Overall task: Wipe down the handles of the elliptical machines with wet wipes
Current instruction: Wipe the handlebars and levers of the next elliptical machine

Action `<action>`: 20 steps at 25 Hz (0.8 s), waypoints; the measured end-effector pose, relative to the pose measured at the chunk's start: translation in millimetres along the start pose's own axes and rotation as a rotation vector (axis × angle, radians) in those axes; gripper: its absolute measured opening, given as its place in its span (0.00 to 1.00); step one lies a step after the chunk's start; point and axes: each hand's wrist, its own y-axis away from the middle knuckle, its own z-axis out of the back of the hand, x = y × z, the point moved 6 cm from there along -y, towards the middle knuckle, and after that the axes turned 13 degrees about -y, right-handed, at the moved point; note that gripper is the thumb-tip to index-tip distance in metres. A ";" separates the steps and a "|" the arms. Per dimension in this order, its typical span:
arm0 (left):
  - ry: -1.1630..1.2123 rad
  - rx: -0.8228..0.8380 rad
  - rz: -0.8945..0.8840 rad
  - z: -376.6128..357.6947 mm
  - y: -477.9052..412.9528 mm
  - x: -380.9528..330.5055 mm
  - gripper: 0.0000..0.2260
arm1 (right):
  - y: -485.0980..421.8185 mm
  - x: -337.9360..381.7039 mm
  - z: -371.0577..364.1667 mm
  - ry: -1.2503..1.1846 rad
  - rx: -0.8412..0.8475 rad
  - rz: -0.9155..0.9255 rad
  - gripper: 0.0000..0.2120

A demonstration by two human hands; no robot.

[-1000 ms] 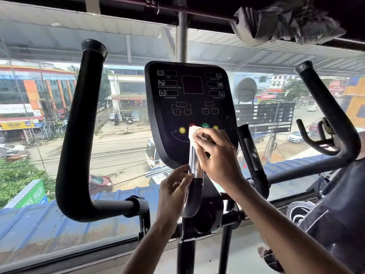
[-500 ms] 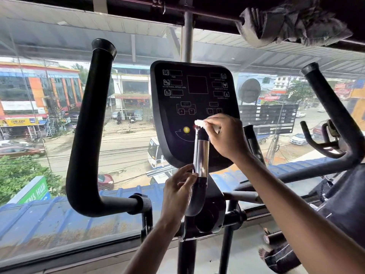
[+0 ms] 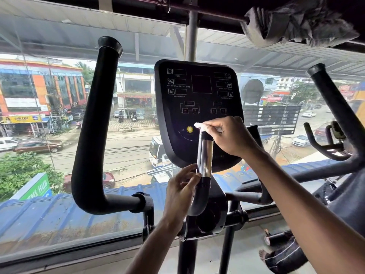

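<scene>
My right grip (image 3: 231, 135) pinches a small, bunched white wet wipe (image 3: 198, 125) onto the black top cap of the short chrome-sleeved inner handle (image 3: 205, 155). That handle stands in front of the lower edge of the rounded black console panel (image 3: 197, 91). My left grip (image 3: 181, 188) is closed around the same handle at the bottom end of its chrome sleeve, steadying it.

The risks I see:
- The wipe is held only at the fingertips, so it may slide off the cap's edge and drop.
- The round yellow button (image 3: 189, 129) sits just beside the wipe, and a stray swipe could press it or wet the panel.
- Where my left fingers cover the handle, that strip would likely go uncleaned.
</scene>
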 end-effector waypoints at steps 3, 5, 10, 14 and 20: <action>0.009 0.007 0.002 -0.7 -1.2 1.0 0.13 | 7.5 4.1 6.7 -0.034 -0.137 0.074 0.07; 0.007 0.007 -0.002 -0.8 -2.2 1.2 0.13 | 9.3 3.1 3.3 -0.032 -0.172 0.062 0.10; 0.040 0.027 0.040 -0.3 -4.3 7.7 0.13 | 30.8 11.0 -11.6 0.090 -0.212 0.275 0.08; 0.057 0.075 0.107 -1.2 -2.3 15.2 0.13 | 57.6 11.1 -25.3 0.155 -0.213 0.261 0.08; 0.010 0.196 0.137 2.3 1.7 26.6 0.13 | 87.2 20.7 -33.2 0.124 -0.214 0.115 0.09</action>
